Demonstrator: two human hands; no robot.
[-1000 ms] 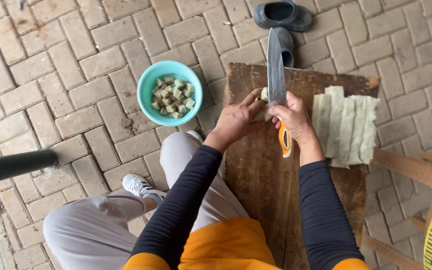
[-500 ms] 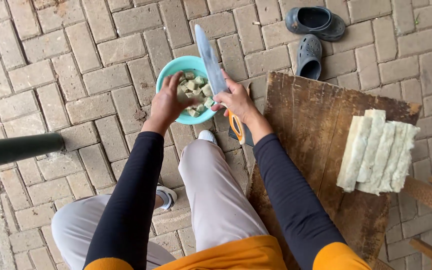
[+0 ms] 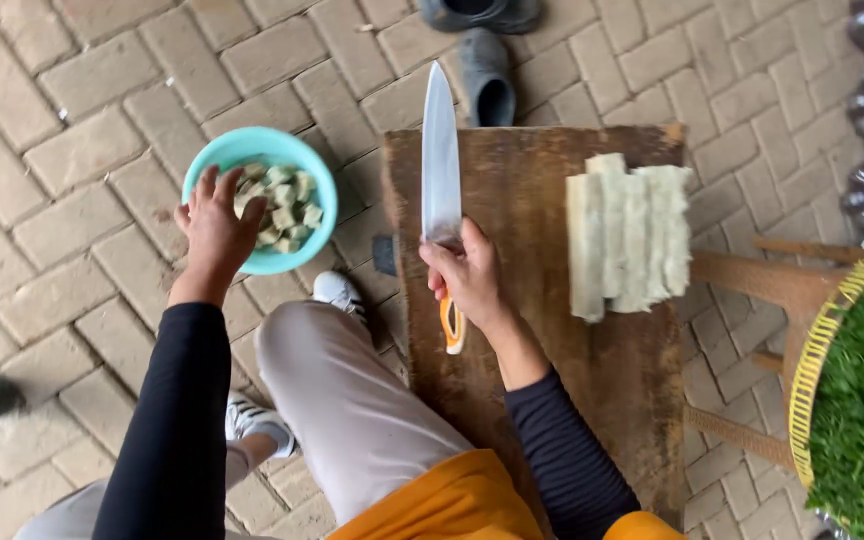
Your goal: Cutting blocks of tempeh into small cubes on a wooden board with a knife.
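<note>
right hand (image 3: 470,275) around knife (image 3: 440,160)

Left hand (image 3: 214,228) over teal bowl (image 3: 214,160), right hand (image 3: 469,275) gripping knife (image 3: 441,160)

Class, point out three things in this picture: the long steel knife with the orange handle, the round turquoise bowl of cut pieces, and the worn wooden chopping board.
Long steel knife with orange handle (image 3: 441,160), head view, middle of the blade.
Round turquoise bowl (image 3: 262,146), head view, far rim.
Worn wooden chopping board (image 3: 522,190), head view, bare surface beside the blade.
</note>
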